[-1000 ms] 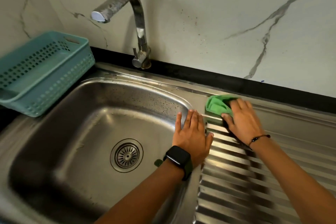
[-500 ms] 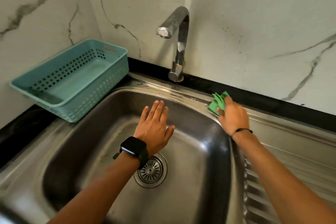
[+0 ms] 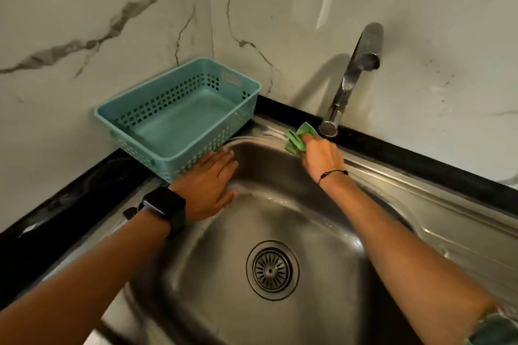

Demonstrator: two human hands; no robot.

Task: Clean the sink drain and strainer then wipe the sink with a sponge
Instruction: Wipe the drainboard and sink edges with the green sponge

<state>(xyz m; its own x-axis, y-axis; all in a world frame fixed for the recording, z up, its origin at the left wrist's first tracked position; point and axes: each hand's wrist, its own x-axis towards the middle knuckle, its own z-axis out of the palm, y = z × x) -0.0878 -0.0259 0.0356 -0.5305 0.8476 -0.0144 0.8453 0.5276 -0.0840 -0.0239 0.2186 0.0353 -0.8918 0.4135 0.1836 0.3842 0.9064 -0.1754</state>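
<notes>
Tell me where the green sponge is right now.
In the head view, the sponge is in the right hand, pressed on the sink's back rim just left of the tap's base.

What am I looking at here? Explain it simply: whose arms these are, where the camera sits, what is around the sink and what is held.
There is no machine: these are a person's two bare arms, filmed by one wide camera worn on the head, looking down. The steel sink fills the view, with its round strainer in the drain. A tap stands at the back by the marble wall. A teal basket sits at the sink's back left corner. The right hand holds a green sponge against the back rim. The left hand, with a watch on its wrist, rests flat on the rim beside the basket.
</notes>
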